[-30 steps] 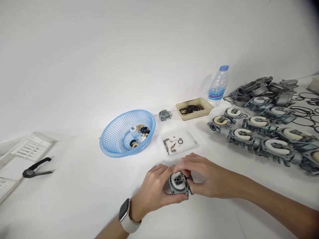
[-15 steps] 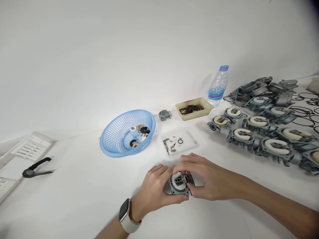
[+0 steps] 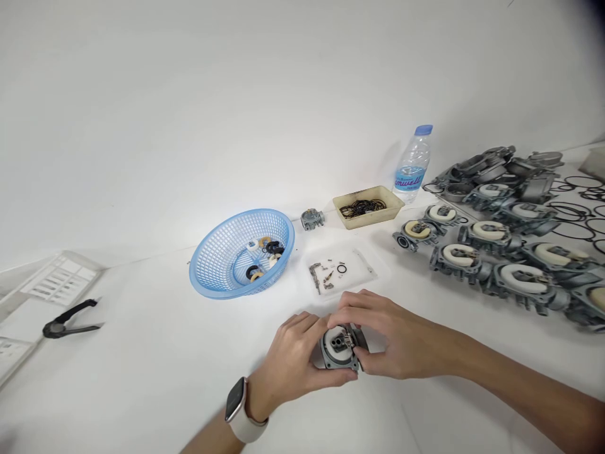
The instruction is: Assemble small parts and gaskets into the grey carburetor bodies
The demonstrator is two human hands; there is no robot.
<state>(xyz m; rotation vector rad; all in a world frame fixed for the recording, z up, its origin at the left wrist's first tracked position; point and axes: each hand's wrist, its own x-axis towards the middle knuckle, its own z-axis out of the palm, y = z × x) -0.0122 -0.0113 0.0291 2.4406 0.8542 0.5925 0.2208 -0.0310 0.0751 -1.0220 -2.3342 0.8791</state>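
Note:
A grey metal carburetor body [image 3: 338, 352] sits just above the white table, near the front middle. My left hand [image 3: 293, 362] grips it from the left, with a watch on that wrist. From the right, my right hand [image 3: 392, 337] closes on it, fingertips pinched at a small part on its top face. Just behind my hands lies a clear plastic bag [image 3: 341, 271] with small metal pieces and a black ring on it.
A blue basket [image 3: 217, 268] holding rings and washers stands behind left. A beige tray of black rings [image 3: 390, 208], a water bottle [image 3: 414, 162] and one small carburetor part [image 3: 312, 218] lie at the back. Several carburetor bodies [image 3: 501, 252] crowd the right. Black pliers [image 3: 70, 318] lie far left.
My right fingers have shifted slightly on top of the carburetor body. Nothing else has moved.

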